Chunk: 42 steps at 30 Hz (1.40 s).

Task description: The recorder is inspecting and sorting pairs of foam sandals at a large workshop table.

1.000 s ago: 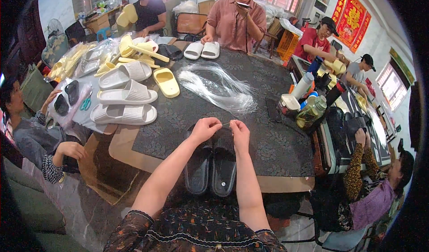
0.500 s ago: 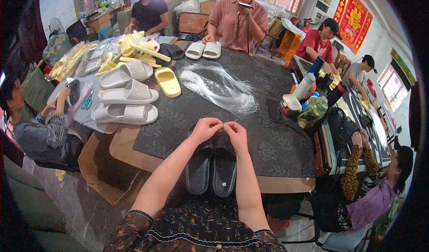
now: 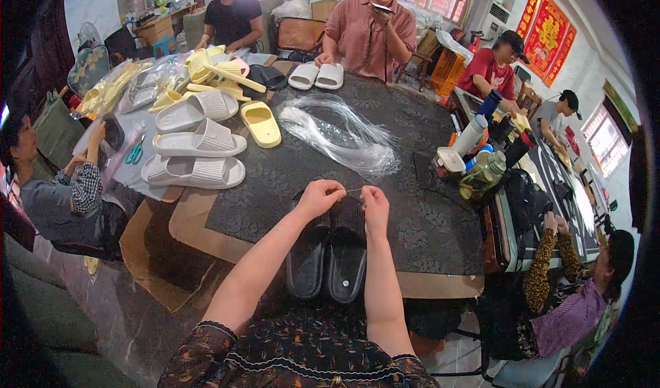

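1. Hands meet above a pair of black slippers (image 3: 328, 254) lying soles-up on the table (image 3: 426, 230).
2. Left hand (image 3: 317, 199) and right hand (image 3: 375, 204) each pinch an end of a thin clear strand (image 3: 354, 191), held taut between them, likely for control.
3. Bundle of clear strands (image 3: 344, 137) lies farther out, within reach.

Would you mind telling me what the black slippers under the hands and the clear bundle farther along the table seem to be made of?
The black slippers look like moulded foam or soft rubber: matte, thick, rounded, seamless, though the exact material is uncertain. The clear bundle looks like thin glossy plastic strands, translucent with bright glints. The left hand and right hand pinch one such fine strand.
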### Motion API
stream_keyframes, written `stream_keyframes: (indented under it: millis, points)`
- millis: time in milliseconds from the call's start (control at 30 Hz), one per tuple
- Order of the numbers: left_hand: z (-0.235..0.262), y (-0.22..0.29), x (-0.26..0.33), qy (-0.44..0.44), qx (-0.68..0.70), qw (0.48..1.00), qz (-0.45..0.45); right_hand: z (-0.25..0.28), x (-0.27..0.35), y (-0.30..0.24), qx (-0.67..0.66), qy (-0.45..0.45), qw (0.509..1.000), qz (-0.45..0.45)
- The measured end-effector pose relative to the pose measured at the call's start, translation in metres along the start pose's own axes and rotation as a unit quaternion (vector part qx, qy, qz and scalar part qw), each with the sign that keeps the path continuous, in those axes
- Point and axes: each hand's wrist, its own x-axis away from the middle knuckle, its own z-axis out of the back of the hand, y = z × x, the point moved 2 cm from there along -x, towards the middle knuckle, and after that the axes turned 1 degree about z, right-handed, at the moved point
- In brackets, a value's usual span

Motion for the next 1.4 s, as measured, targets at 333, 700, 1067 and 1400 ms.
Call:
stream_keyframes:
  millis: [333,700,1067,1400]
  points:
    - [0.001,-0.004,0.001,0.009,0.006,1.000,-0.006,-0.002,0.001,0.000,-0.017,-0.004,1.000,0.015]
    - [0.002,0.002,0.002,0.001,-0.006,1.000,0.016,0.000,0.001,0.001,-0.035,-0.010,0.999,0.018]
    - [0.003,0.000,0.002,0.000,-0.018,1.000,0.010,-0.001,0.004,-0.004,-0.054,0.004,0.998,-0.016]
    - [0.002,-0.002,0.001,0.000,-0.017,1.000,-0.001,-0.001,0.002,0.000,-0.030,0.015,0.999,-0.006]
